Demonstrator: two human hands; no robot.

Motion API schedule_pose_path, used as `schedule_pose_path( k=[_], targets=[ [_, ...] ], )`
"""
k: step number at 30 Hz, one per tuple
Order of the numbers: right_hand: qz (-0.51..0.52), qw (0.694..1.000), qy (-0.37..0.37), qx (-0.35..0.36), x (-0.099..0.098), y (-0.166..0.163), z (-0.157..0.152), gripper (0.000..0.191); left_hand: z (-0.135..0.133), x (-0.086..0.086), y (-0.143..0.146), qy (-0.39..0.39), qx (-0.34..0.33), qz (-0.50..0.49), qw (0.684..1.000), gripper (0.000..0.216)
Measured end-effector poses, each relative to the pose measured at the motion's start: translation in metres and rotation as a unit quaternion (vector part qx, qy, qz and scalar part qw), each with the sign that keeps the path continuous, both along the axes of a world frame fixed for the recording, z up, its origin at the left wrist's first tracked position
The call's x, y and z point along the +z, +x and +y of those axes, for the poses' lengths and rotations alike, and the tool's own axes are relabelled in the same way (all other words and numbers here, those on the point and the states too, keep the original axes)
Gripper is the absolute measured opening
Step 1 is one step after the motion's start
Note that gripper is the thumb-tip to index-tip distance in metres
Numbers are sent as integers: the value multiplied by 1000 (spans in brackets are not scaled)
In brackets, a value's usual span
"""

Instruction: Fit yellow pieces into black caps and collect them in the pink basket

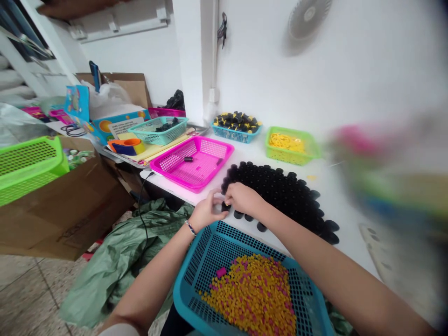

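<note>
Pinch at the table (175, 191) edge: left hand (207, 211) and right hand (244, 198) close their fingertips on a small black cap (224, 206), apparently tipped with yellow, though fingers partly hide it. Massed black caps (280, 196) lie at 3 o'clock, a magenta tray (210, 144) at 11 o'clock, and a blue basket (185, 280) of yellow and pink pellets (252, 294) at 6 o'clock.

Two hands (208, 210) — three blue baskets (245, 284), two green baskets (289, 145), one pink basket (192, 163)
</note>
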State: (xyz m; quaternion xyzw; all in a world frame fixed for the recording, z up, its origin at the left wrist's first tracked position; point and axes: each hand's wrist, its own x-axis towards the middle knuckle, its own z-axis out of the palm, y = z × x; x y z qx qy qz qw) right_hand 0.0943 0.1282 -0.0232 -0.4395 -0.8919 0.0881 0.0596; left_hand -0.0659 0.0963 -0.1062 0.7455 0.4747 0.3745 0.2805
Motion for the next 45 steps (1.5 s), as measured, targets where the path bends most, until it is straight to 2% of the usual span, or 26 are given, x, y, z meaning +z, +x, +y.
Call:
schedule_pose_path(
  k=[5, 14, 17, 20, 25, 29, 32, 34, 36, 39, 42, 45],
  targets=[
    [-26, 1000, -12, 5, 0, -6, 3, 13, 1, 2, -1, -2, 5, 22, 1000, 69],
    [-93, 995, -32, 14, 19, -21, 13, 7, -1, 0, -1, 2, 27, 34, 999, 66],
    [-125, 990, -53, 31, 18, -28, 25, 3, -1, -1, 0, 5, 28, 27, 999, 69],
    [-150, 986, -67, 36, 13, -42, 34, 11, 0, -1, 0, 2, 32, 16, 999, 73],
    [-133, 988, -68, 26, 9, -57, 37, 13, 0, 0, 1, -8, 36, 9, 999, 74],
    [-97, 993, -67, 21, 20, -47, 29, 10, -2, -1, 0, -4, 49, 17, 999, 75],
    [-48, 998, -39, 8, 40, -26, 12, 11, -3, -2, 0, 18, 66, 37, 997, 72],
    [38, 999, 16, -22, 57, -9, -10, 20, -4, -2, 0, 52, 55, 59, 995, 59],
    [167, 979, 88, -71, 73, 10, -40, 21, -5, -1, -1, 95, 25, 79, 992, 39],
    [243, 957, 114, -106, 88, 39, -90, 18, -5, 0, -4, 134, -7, 97, 986, 26],
    [253, 961, 38, -100, 81, 64, -130, 17, -2, -3, -7, 155, -18, 99, 983, 28],
    [192, 969, -121, -95, 40, 78, -154, 20, 0, -6, -7, 166, -17, 91, 982, 28]
  ],
)
